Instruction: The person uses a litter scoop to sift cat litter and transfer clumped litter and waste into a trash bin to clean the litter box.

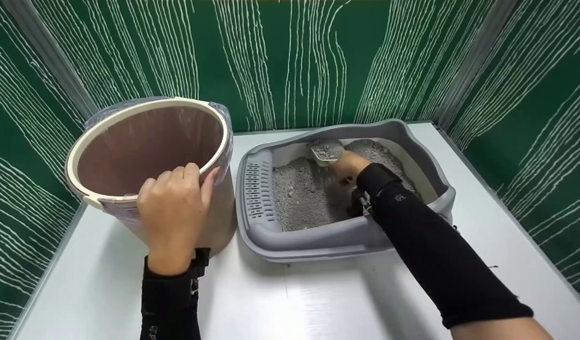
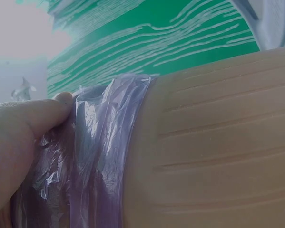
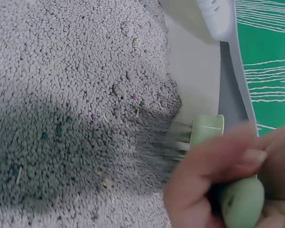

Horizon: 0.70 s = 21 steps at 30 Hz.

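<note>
My right hand (image 1: 350, 166) grips the handle of a pale green litter scoop (image 1: 324, 162), whose basket holds grey litter near the back wall of a grey litter box (image 1: 313, 245). In the right wrist view the fingers wrap round the scoop's green handle (image 3: 244, 202), and litter grains blur below its basket (image 3: 208, 127). My left hand (image 1: 173, 208) grips the cream rim (image 1: 219, 156) of a brown trash bin (image 1: 219, 226). The left wrist view shows the thumb pressing on the clear purplish plastic bag (image 2: 104, 137) folded over that rim.
Grey litter (image 1: 299, 198) covers the box floor, heaped at the back right. A slotted grey panel (image 1: 257, 189) forms the box's left end, beside the bin. Both stand on a white table (image 1: 313, 302), with green, white-streaked walls (image 1: 280, 61) behind and at the sides.
</note>
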Available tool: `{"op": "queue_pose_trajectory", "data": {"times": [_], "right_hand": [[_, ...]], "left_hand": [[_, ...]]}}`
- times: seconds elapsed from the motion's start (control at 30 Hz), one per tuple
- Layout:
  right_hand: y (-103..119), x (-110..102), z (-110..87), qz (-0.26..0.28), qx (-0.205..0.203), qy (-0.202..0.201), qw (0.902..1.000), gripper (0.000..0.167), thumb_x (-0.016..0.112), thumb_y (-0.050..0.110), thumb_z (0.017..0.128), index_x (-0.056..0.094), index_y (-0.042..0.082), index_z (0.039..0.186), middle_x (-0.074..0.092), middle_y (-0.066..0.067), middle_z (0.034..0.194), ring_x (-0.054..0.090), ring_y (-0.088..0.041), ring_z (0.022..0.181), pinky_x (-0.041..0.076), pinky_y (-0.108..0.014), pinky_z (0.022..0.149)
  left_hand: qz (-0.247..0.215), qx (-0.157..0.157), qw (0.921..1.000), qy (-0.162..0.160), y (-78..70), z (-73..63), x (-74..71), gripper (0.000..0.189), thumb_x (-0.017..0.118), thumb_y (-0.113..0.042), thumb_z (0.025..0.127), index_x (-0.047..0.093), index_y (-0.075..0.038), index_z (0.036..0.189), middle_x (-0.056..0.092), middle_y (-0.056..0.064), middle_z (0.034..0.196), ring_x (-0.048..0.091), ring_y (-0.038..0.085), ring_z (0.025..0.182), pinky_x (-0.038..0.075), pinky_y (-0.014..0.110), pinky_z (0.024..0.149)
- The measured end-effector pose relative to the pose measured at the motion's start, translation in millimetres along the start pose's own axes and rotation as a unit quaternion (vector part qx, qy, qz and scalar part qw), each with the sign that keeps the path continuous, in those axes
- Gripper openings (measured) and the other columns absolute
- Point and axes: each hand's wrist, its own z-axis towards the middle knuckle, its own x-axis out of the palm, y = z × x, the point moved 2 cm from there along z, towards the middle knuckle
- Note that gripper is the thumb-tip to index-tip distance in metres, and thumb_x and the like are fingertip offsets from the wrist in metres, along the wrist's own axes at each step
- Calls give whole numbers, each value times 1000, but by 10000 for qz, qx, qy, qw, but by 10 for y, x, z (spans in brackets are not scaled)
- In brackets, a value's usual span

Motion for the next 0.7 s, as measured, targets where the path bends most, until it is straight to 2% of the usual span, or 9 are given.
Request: {"op": "queue_pose_trajectory", "data": {"times": [0.03, 0.1, 0.13, 0.2, 0.23, 0.37, 0.43, 0.6, 0.7], "right_hand": [[-22, -7, -33, 697, 224, -113, 9973, 34, 42, 14, 113, 57, -13, 126, 47, 1, 57, 39, -7, 44, 37, -22, 47], [-48, -16, -82, 876, 207, -22, 9959, 44, 41, 16, 114, 48, -16, 143, 47, 3, 54, 40, -5, 41, 37, -21, 46], [-64, -23, -103, 916, 198, 31, 9956, 43, 40, 17, 114, 49, -17, 139, 46, 3, 52, 42, -5, 41, 40, -20, 46], [-95, -35, -132, 1091, 247, 133, 9936, 47, 40, 16, 114, 39, -16, 149, 48, 3, 53, 50, -7, 44, 45, -21, 49], [-114, -41, -141, 1112, 271, 175, 9933, 42, 41, 17, 115, 45, -17, 140, 47, 3, 54, 53, -7, 46, 48, -21, 51], [-203, -88, -126, 253, 215, 396, 9987, 44, 44, 25, 116, 67, -6, 96, 51, 2, 57, 53, -8, 49, 49, -23, 56], [-242, -119, -101, -607, 71, 504, 9969, 57, 44, 31, 116, 63, 7, 68, 55, 2, 59, 49, -9, 50, 47, -24, 57], [-361, -103, 114, -2035, -178, 538, 9774, 58, 47, 33, 114, 64, 9, 63, 55, 0, 62, 46, -14, 54, 44, -29, 66], [-534, -51, 397, -2422, -525, 227, 9685, 48, 53, 28, 110, 61, 5, 69, 49, -1, 66, 44, -17, 59, 45, -33, 68]], "left_hand": [[-4, 1, 10000, -7, 0, -2, -1, 45, 72, -35, 104, 60, 1, 78, 60, 17, 64, 58, 37, 56, 39, 44, 54], [-22, -2, 10000, -11, 1, -3, -3, 45, 72, -35, 103, 61, 1, 79, 60, 18, 64, 58, 37, 56, 39, 44, 54], [-30, -2, 10000, -6, 1, -3, -4, 45, 72, -35, 103, 61, 1, 79, 60, 18, 64, 58, 37, 56, 39, 44, 54], [-40, 1, 10000, 7, -1, -4, -3, 45, 72, -36, 104, 61, 1, 79, 61, 18, 64, 58, 37, 57, 39, 44, 54], [-32, 9, 10000, 24, -1, -4, 2, 45, 71, -36, 104, 61, 1, 79, 61, 18, 65, 59, 37, 57, 39, 44, 54], [-35, 20, 10000, 50, -3, -11, 14, 45, 71, -36, 104, 62, 1, 80, 62, 18, 65, 59, 37, 57, 40, 44, 54], [-43, 23, 10000, 53, -4, -10, 16, 45, 71, -37, 104, 62, 1, 80, 62, 18, 66, 59, 37, 57, 40, 44, 54], [-44, 12, 10000, 67, -5, -4, 11, 45, 71, -36, 104, 62, 1, 80, 61, 17, 65, 58, 37, 57, 39, 44, 54], [-38, -6, 10000, 70, -4, -6, 11, 45, 72, -36, 104, 62, 1, 80, 61, 17, 65, 58, 37, 56, 39, 43, 54]]}}
